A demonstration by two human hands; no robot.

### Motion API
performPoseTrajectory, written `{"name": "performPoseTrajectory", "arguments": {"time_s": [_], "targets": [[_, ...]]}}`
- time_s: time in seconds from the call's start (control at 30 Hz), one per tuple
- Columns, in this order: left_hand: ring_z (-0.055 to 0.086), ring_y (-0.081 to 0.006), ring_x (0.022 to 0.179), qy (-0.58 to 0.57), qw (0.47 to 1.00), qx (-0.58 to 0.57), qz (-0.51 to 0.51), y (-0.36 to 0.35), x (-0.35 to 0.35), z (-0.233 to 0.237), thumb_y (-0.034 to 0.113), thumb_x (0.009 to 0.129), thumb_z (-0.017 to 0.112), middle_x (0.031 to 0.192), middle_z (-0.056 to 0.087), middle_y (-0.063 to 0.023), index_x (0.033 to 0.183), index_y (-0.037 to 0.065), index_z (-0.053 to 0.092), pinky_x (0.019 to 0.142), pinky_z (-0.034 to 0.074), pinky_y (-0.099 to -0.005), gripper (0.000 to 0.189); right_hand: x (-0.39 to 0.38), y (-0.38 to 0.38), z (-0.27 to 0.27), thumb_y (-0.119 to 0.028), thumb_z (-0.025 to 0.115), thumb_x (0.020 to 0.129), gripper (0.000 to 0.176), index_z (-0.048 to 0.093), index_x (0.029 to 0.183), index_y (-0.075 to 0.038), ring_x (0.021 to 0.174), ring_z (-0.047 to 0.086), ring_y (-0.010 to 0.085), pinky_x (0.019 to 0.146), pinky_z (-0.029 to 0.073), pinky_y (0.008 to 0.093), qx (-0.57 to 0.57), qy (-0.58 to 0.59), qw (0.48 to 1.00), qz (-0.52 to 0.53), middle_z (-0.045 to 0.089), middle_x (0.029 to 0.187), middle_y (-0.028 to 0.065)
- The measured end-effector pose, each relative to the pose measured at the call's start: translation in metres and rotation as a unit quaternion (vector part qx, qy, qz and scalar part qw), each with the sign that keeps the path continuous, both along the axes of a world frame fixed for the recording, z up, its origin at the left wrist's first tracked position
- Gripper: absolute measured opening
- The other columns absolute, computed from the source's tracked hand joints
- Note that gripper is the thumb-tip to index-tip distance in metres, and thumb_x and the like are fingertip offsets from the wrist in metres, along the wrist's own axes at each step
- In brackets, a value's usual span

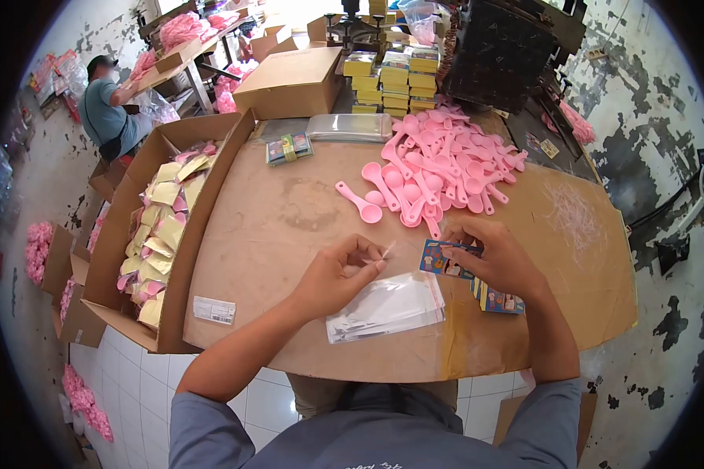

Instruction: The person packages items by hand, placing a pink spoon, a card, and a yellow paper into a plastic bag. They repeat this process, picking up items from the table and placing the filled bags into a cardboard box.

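My left hand (340, 275) is closed in a pinch above the left part of a stack of clear plastic bags (387, 309); a thin whitish bit shows at its fingertips, too small to make out. Between the thumb and fingers of my right hand (494, 254) is a blue printed card (438, 258). Below that hand lies a fanned pile of similar cards (499, 300). A heap of pink plastic spoons (438, 168) lies just beyond both hands, with one spoon (360, 205) at its left edge.
At the left stands an open carton (199, 234) of packed pieces. A banded card bundle (289, 148), a clear plastic case (350, 127), a closed box (289, 78) and card stacks (395, 72) are at the back. A person (111, 109) sits at the far left.
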State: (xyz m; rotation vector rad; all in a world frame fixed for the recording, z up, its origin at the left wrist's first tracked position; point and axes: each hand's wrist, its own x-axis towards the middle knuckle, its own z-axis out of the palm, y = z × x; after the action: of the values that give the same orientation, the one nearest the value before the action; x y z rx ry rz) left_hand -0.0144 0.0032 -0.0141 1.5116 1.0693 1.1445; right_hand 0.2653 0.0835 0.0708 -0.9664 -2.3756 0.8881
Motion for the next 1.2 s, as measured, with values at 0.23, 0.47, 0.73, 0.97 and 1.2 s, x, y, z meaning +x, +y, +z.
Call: {"name": "performPoseTrajectory", "arguments": {"time_s": [0.23, 0.47, 0.73, 0.97, 1.2], "targets": [[0.075, -0.0172, 0.094, -0.179, 0.971, -0.143, -0.071, -0.004, 0.002, 0.014, 0.007, 0.102, 0.066, 0.105, 0.077, -0.0179, 0.139, 0.002, 0.044, 0.081, 0.058, -0.0279, 0.043, -0.012, 0.0, -0.037, -0.006, 0.075, 0.094, 0.019, 0.072, 0.111, 0.0, 0.089, 0.07, 0.0127, 0.078, 0.057, 0.0302, -0.055, 0.125, 0.99, -0.022, 0.073, 0.097, 0.008], [0.074, -0.0138, 0.092, -0.121, 0.983, -0.129, -0.041, -0.007, 0.009, 0.013, 0.009, 0.101, 0.069, 0.1, 0.079, -0.0148, 0.145, 0.0, 0.04, 0.083, 0.057, -0.0271, 0.053, -0.017, -0.013, -0.032, -0.007, 0.075, 0.095, 0.019, 0.073, 0.112, 0.0, 0.088, 0.066, 0.0063, 0.074, 0.054, 0.0245, -0.134, 0.203, 0.968, -0.065, 0.072, 0.098, 0.0033], [0.073, -0.0148, 0.098, -0.017, 0.995, -0.069, -0.064, -0.013, 0.015, 0.009, 0.004, 0.099, 0.07, 0.106, 0.077, -0.0161, 0.151, 0.001, 0.039, 0.089, 0.058, -0.0297, 0.06, -0.023, -0.017, -0.039, -0.007, 0.078, 0.091, 0.028, 0.073, 0.119, -0.005, 0.081, 0.065, 0.0105, 0.067, 0.05, 0.028, -0.012, 0.111, 0.989, 0.095, 0.07, 0.093, 0.0075], [0.072, -0.0132, 0.098, -0.066, 0.996, -0.062, 0.019, -0.016, 0.013, 0.02, 0.004, 0.1, 0.069, 0.106, 0.076, -0.0146, 0.152, 0.002, 0.041, 0.088, 0.058, -0.0288, 0.059, -0.021, -0.012, -0.039, -0.007, 0.075, 0.093, 0.027, 0.07, 0.119, -0.001, 0.079, 0.064, 0.0074, 0.068, 0.05, 0.0269, -0.153, 0.171, 0.973, -0.029, 0.071, 0.091, 0.0041], [0.072, -0.0118, 0.093, 0.076, 0.997, 0.006, 0.001, -0.017, 0.008, 0.015, 0.005, 0.1, 0.069, 0.105, 0.077, -0.014, 0.152, 0.005, 0.041, 0.079, 0.059, -0.0282, 0.059, -0.043, -0.024, -0.035, -0.007, 0.077, 0.093, 0.021, 0.072, 0.111, 0.0, 0.075, 0.063, 0.0063, 0.066, 0.05, 0.025, -0.167, 0.119, 0.979, 0.005, 0.07, 0.084, 0.0025]]}}
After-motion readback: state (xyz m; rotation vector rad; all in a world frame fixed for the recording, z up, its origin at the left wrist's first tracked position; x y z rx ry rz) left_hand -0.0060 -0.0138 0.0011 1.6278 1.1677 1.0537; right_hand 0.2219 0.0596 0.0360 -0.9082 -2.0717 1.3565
